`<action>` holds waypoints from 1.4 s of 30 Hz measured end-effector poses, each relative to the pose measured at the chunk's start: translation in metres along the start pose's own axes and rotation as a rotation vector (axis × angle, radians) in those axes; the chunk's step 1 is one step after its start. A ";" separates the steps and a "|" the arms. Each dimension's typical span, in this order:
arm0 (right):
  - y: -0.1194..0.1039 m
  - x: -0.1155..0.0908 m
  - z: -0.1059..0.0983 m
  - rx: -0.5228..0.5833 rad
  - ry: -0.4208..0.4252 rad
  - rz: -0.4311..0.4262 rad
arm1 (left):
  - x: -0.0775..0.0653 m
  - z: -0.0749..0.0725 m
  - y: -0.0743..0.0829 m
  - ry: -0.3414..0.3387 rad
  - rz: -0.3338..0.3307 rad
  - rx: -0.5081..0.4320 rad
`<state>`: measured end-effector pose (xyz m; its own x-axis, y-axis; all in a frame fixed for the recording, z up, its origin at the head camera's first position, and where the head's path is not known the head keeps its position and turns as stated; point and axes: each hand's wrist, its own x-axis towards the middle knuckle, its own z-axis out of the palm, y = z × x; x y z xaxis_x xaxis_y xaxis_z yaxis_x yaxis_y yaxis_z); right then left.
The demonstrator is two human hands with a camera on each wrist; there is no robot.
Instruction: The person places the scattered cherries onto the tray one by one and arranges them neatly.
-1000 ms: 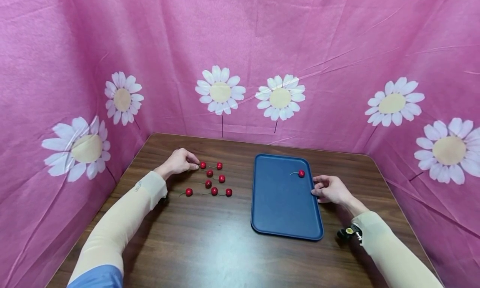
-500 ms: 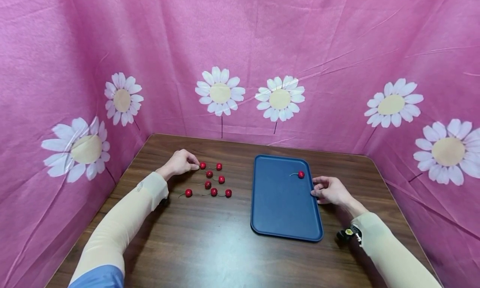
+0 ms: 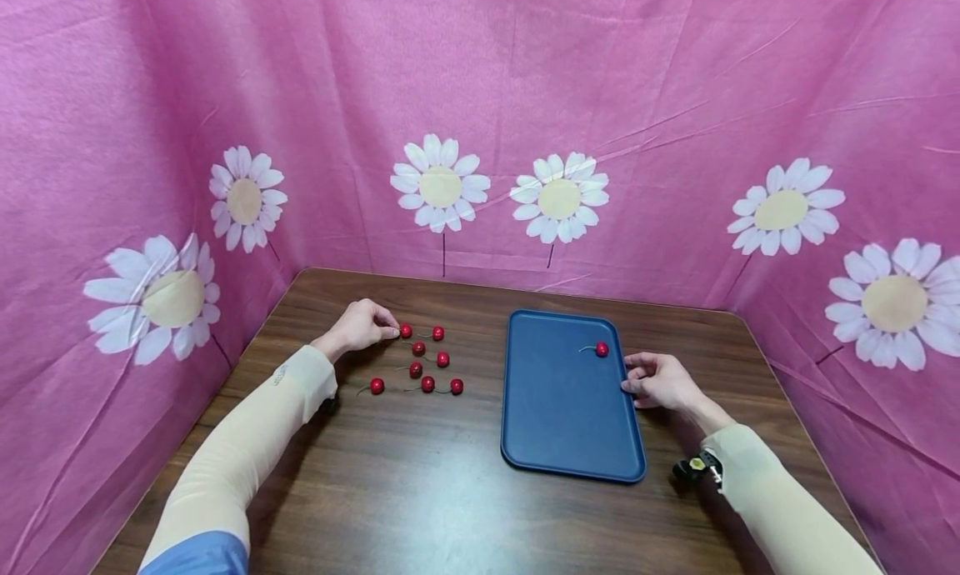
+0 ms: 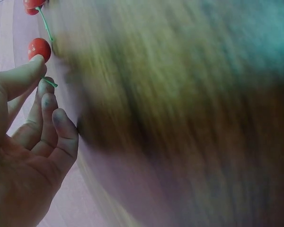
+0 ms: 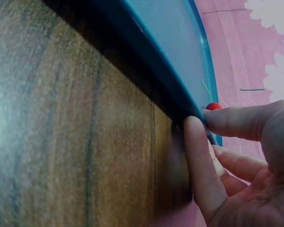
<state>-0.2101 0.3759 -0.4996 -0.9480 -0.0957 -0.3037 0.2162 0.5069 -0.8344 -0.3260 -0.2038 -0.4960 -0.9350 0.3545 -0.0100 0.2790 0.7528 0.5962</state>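
Observation:
At the far left of the cluster, my left hand point(image 3: 360, 325) pinches a red cherry point(image 4: 39, 49) by thumb and fingertips. Its green stem point(image 4: 50, 82) pokes out between the fingers in the left wrist view. Over on the right, my right hand point(image 3: 664, 382) grips the right rim of a dark blue tray point(image 3: 566, 429), thumb on top and a finger against the outer side. Inside the tray, near its upper right corner, lies one cherry point(image 3: 602, 350) with its stem pointing left.
Several more cherries with stems, among them a front-left one point(image 3: 377, 386) and a back one point(image 3: 438, 333), lie on the brown wooden table point(image 3: 420, 492) between the left hand and the tray. A pink curtain point(image 3: 495, 75) with white daisies surrounds the table.

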 end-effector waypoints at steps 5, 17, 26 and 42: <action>0.000 -0.001 0.001 0.000 0.010 0.004 | 0.001 -0.001 0.002 0.001 0.000 -0.017; 0.001 -0.002 0.000 0.006 0.040 -0.007 | 0.006 -0.005 0.020 0.017 0.067 -0.047; 0.000 -0.003 0.000 0.008 0.043 -0.015 | 0.017 0.000 0.043 0.026 0.124 -0.070; 0.001 -0.004 0.003 -0.015 0.031 -0.037 | 0.029 0.009 0.087 -0.026 0.192 -0.112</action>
<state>-0.2050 0.3741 -0.5008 -0.9621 -0.0882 -0.2581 0.1773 0.5166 -0.8377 -0.3265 -0.1232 -0.4512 -0.8606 0.5007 0.0931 0.4243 0.6038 0.6748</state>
